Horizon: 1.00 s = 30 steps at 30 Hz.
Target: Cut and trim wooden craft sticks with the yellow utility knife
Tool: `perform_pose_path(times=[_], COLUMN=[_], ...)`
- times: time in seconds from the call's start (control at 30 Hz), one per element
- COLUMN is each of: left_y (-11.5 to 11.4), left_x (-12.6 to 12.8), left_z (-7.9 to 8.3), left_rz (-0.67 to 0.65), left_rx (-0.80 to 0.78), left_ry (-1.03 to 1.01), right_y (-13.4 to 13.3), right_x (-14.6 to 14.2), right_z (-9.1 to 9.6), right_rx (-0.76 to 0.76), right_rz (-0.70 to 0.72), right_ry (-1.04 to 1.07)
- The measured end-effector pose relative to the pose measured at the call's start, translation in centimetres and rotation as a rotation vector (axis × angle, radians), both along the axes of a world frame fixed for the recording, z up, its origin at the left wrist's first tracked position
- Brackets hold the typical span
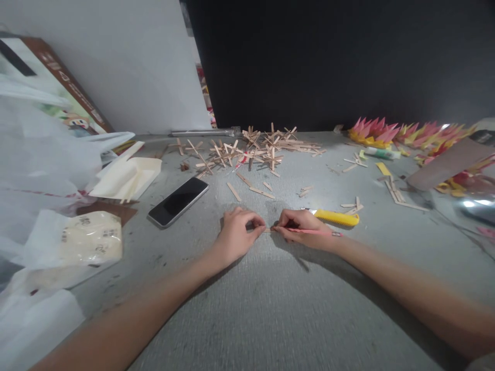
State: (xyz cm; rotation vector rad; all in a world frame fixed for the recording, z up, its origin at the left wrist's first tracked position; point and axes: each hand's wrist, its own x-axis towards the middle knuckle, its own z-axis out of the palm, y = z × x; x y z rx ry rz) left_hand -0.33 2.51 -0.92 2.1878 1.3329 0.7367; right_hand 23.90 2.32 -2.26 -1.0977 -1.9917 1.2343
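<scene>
My left hand (237, 232) pinches one end of a small wooden stick (268, 230) at the tabletop, its fingertips pressed together. In my right hand (303, 226) is a pink pencil (315, 233), gripped as for writing, with its back end pointing right. The pencil's tip meets the stick or lies very close to it; my fingers partly hide the spot. Just behind my right hand lies a yellow utility knife (336, 217). Beyond my hands are several loose cut sticks (262, 192).
A phone (178, 201) lies left of my hands. Crossed wooden sticks (251, 149) are piled at the back. Plastic bags (46, 144) and a paper tray (145, 172) fill the left side. Pink and yellow folded-paper pieces (373, 133), a glue stick (381, 153) and a cup-like object (444, 159) stand right.
</scene>
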Motion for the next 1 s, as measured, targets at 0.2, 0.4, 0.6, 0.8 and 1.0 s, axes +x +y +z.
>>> perform_pose_path(times=[0.2, 0.4, 0.6, 0.8, 1.0], left_y=[0.1, 0.0, -1.4, -2.1, -2.1], left_x=[0.1, 0.0, 0.0, 0.0, 0.0], left_z=[-0.3, -0.2, 0.1, 0.7, 0.7], left_rz=[0.012, 0.003, -0.103, -0.188, -0.182], left_rx=[0.013, 0.016, 0.376, 0.522, 0.522], left_ry=[0.010, 0.055, 0.084, 0.123, 0.108], right_y=[-0.2, 0.4, 0.4, 0.3, 0.3], right_x=[0.3, 0.2, 0.2, -0.1, 0.0], right_z=[0.6, 0.7, 0.5, 1.2, 1.4], right_rx=[0.068, 0.020, 0.001, -0.017, -0.022], right_rz=[-0.199, -0.359, -0.329, -0.307, -0.298], right_ry=[0.145, 0.257, 0.264, 0.236, 0.213])
